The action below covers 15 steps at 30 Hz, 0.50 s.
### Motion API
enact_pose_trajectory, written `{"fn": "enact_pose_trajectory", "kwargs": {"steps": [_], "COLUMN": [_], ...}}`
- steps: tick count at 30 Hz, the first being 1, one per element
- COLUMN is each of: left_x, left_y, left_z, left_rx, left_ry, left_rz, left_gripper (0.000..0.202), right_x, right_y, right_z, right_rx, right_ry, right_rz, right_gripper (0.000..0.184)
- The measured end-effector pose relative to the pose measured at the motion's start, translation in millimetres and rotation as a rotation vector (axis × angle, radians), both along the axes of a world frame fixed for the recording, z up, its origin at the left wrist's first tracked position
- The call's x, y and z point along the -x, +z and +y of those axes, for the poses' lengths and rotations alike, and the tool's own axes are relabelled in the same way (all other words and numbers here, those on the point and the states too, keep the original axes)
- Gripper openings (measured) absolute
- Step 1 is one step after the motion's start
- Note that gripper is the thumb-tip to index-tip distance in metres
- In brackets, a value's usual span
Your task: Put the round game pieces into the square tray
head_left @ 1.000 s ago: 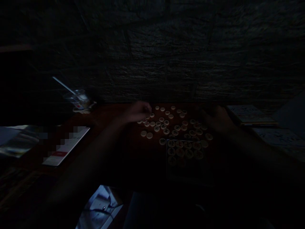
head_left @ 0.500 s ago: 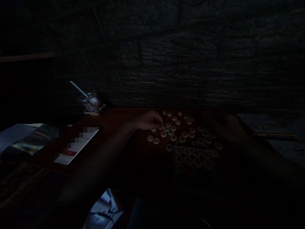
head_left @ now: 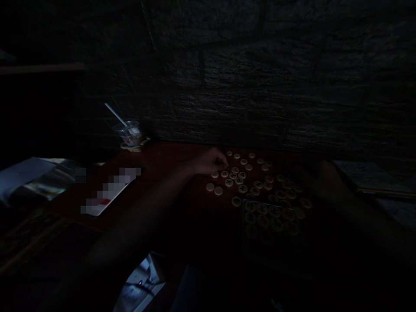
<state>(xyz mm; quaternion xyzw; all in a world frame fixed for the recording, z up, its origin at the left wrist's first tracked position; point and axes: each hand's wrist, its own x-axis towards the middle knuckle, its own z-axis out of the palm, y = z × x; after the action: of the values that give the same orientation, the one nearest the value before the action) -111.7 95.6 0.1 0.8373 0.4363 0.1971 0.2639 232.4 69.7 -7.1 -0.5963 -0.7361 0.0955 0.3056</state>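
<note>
The scene is very dark. Several pale round game discs (head_left: 242,178) lie scattered on a reddish-brown table (head_left: 169,160), some marked with dark or red characters. A few sit in rows inside a shallow dark tray (head_left: 247,242) nearer to me. My left hand (head_left: 211,161) reaches over the far left of the discs with its fingers curled in a pinch; what they hold is too dim to name. My right hand (head_left: 320,177) hovers over the right side of the discs, its fingers lost in shadow.
A clear plastic cup (head_left: 130,134) with a straw stands at the table's back left. A white card (head_left: 108,193) and papers (head_left: 32,177) lie to the left. Board pieces or books (head_left: 370,180) lie at the right. A dark stone wall (head_left: 247,78) rises behind.
My left hand has stayed pinched among the far-left discs, shifting a little. The view has drifted, moving everything rightward in the picture. My right hand keeps its place.
</note>
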Motion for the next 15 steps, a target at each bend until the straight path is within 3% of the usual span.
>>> {"fn": "enact_pose_trajectory", "kwargs": {"steps": [15], "left_x": [-2.5], "left_y": [-2.8], "left_z": [1.7], "left_rx": [-0.201], "left_ry": [0.069], "left_rz": [0.057], "left_gripper": [0.019], "right_x": [-2.1], "right_y": [-7.6], "right_z": [5.5], "right_rx": [-0.051], "right_ry": [0.024], "right_rz": [-0.048], "right_gripper": [0.031]}}
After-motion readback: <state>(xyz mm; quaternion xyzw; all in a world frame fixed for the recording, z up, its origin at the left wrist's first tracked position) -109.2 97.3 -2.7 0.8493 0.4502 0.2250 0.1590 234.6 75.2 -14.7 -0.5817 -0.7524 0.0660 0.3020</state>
